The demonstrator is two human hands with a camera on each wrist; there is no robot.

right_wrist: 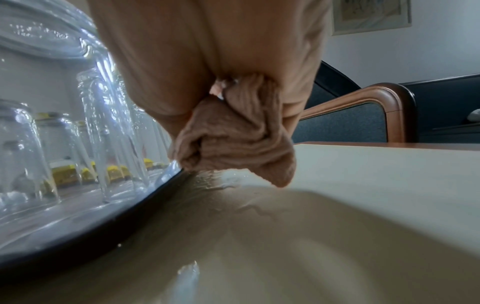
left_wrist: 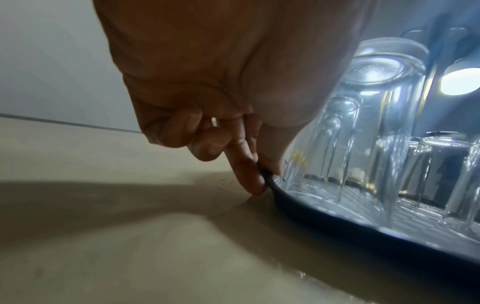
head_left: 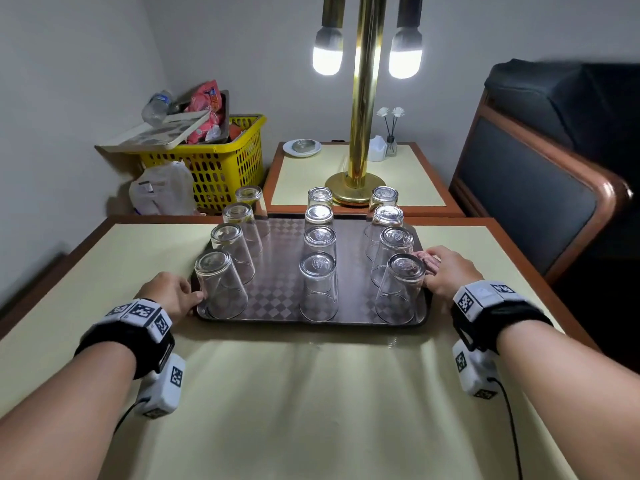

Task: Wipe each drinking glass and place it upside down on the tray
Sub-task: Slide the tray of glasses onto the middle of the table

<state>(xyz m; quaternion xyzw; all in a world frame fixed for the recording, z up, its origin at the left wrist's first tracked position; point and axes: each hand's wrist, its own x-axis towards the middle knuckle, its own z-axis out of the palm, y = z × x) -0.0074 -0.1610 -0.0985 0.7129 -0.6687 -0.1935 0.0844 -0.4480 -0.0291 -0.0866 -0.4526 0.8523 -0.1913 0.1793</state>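
Several clear drinking glasses (head_left: 318, 289) stand upside down in three rows on a dark tray (head_left: 277, 299) with a checker pattern. My left hand (head_left: 173, 296) is at the tray's near left corner, beside the nearest left glass (head_left: 220, 285). In the left wrist view, thumb and forefinger of the left hand (left_wrist: 265, 176) pinch the tray rim (left_wrist: 311, 209). My right hand (head_left: 446, 271) sits at the tray's right edge and holds a bunched pink cloth (head_left: 427, 259). In the right wrist view, the cloth (right_wrist: 233, 139) hangs from the palm and touches the table next to the tray rim (right_wrist: 103, 222).
The tray lies on a cream table with a wooden border (head_left: 519, 244); a wet patch (head_left: 391, 341) shows near the tray's front. Behind stands a second table with a brass lamp (head_left: 360, 168), a dish (head_left: 301, 147) and a diffuser (head_left: 391, 140). A yellow basket (head_left: 221, 168) is back left, an armchair (head_left: 540, 188) right.
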